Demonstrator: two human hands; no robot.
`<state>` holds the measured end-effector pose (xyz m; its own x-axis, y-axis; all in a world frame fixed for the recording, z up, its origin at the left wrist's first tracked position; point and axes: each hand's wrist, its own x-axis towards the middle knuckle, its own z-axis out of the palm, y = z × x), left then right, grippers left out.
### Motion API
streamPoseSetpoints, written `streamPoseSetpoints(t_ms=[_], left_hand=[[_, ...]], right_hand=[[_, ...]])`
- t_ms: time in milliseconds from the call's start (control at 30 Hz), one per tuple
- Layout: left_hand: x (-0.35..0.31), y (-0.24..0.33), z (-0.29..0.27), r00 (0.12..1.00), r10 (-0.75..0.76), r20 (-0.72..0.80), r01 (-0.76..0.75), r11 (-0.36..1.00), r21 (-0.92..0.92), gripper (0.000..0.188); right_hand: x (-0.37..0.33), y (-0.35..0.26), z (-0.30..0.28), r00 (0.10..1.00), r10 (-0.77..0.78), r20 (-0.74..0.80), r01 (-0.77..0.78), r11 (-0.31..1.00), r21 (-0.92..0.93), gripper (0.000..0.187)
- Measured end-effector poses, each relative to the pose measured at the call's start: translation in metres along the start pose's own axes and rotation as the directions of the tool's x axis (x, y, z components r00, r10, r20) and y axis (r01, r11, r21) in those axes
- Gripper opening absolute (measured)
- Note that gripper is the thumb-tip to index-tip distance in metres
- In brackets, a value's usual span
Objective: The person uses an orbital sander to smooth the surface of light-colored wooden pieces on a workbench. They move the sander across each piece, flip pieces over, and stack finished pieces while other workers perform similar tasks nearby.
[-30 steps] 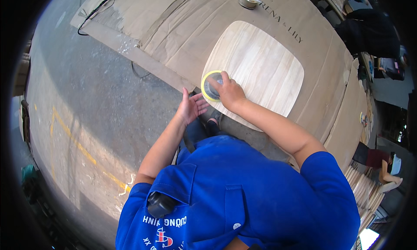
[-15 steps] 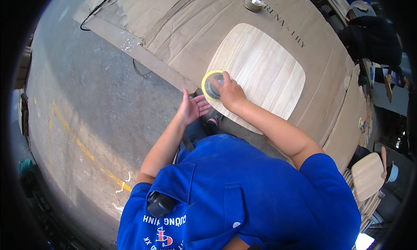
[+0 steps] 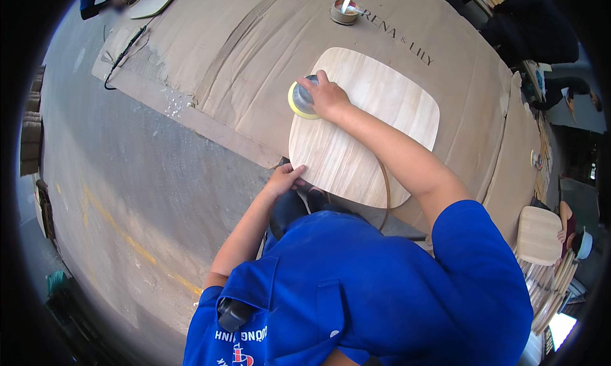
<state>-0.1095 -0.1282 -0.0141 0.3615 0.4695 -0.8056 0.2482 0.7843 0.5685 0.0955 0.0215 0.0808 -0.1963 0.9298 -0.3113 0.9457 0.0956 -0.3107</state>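
A pale wooden panel (image 3: 382, 115) with rounded corners lies flat on the cardboard-covered table in front of me. My right hand (image 3: 331, 101) is closed over a round sander (image 3: 296, 101) with a dark body and a yellow pad. The sander rests at the panel's left edge, its pad reaching slightly past it. A thin brown hose (image 3: 387, 191) shows below my right forearm and hangs by the panel's near edge. My left hand (image 3: 284, 179) grips the panel's near left corner, thumb on top and fingers underneath, partly hidden.
Brown cardboard (image 3: 248, 99) covers the table. A small round tin (image 3: 344, 13) with a white stick stands beyond the panel. A black cable (image 3: 125, 59) lies at the table's left edge. At the far left, another person's hand (image 3: 119, 0) works on a panel. More people are at right.
My right hand has moved the sander away from me along the panel's left edge. My left hand, open before, has closed on the panel's corner. The hose now shows.
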Motion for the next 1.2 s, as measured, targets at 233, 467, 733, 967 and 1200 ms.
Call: streamPoseSetpoints(t_ms=[233, 467, 733, 967, 1200], left_hand=[[-0.005, 0.02, 0.003, 1.0, 0.021, 0.021, -0.024, 0.98, 0.198, 0.039], [-0.003, 0.034, -0.005, 0.995, -0.008, 0.095, -0.026, 0.935, 0.354, 0.041], [0.007, 0.04, -0.018, 0.974, -0.085, 0.209, -0.036, 0.856, 0.516, 0.047], [0.008, 0.041, -0.017, 0.964, -0.05, 0.261, -0.079, 0.884, 0.461, 0.043], [0.012, 0.036, -0.019, 0.96, -0.053, 0.274, -0.081, 0.887, 0.455, 0.041]], right_hand=[[0.064, 0.073, -0.047, 0.953, 0.283, -0.106, -0.275, 0.958, 0.083, 0.066], [0.01, 0.167, -0.053, 0.827, 0.546, -0.135, -0.528, 0.836, 0.151, 0.069], [-0.099, 0.26, -0.04, 0.609, 0.777, -0.16, -0.738, 0.629, 0.245, 0.073], [-0.086, 0.257, -0.048, 0.526, 0.841, -0.124, -0.788, 0.537, 0.302, 0.074], [0.021, 0.162, -0.055, 0.787, 0.605, -0.119, -0.576, 0.79, 0.21, 0.071]])
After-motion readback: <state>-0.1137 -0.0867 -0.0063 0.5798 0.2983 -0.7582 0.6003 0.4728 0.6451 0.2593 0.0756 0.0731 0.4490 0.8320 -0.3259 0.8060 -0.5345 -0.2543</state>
